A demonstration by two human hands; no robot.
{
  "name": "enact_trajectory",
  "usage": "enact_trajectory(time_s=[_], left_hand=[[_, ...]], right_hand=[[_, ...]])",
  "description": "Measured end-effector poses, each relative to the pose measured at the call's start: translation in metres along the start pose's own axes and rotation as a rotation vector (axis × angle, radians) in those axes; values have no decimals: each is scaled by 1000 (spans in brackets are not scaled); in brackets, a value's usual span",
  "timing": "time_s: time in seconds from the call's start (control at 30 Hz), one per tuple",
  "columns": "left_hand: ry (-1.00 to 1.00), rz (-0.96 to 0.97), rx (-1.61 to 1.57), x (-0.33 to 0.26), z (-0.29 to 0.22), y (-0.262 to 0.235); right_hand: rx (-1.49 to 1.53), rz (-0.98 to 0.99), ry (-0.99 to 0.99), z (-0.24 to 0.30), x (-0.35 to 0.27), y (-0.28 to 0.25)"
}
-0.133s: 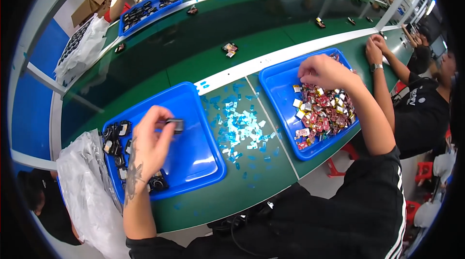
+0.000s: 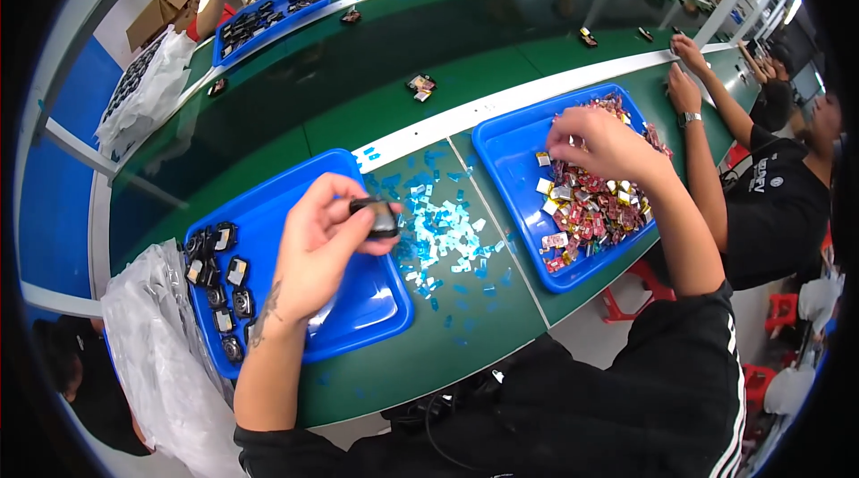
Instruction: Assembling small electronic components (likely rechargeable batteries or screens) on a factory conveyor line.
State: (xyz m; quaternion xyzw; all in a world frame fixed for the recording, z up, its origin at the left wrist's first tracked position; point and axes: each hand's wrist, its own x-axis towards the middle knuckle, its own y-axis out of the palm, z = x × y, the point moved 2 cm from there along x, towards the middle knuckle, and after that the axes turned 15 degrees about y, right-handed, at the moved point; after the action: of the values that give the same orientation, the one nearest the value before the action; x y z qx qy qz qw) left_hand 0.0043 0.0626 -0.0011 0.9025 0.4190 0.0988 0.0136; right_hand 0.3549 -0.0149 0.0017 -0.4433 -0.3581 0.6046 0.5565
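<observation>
Nearby, two blue trays sit on the bench point(image 2: 465, 335). Left hand point(image 2: 315, 250) has its grip closed on one black part point(image 2: 376, 217) above the left tray point(image 2: 358, 299). Right hand point(image 2: 604, 145) reaches, fingers curled, into the right tray point(image 2: 506, 152) of wrapped pieces point(image 2: 591, 210); its hold is unclear.

A black short-sleeved top is worn by the person, with thin white stripes run down the side at the lower right of the view. Both forearms are left bare from the elbow down. A dark tattoo is seen along the inner left forearm, just below the wrist of the left hand point(image 2: 318, 250). No glove, ring or watch is seen on the right hand point(image 2: 604, 143).
</observation>
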Motion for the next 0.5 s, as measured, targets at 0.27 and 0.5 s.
enact_trajectory(time_s=[0.27, 0.5], left_hand=[[-35, -23, -191, 9, 11, 26], [-53, 2, -138, 2, 17, 26]], right_hand=[[-66, -163, -18, 18, -28, 20], [325, -429, 116, 26, -32, 20]])
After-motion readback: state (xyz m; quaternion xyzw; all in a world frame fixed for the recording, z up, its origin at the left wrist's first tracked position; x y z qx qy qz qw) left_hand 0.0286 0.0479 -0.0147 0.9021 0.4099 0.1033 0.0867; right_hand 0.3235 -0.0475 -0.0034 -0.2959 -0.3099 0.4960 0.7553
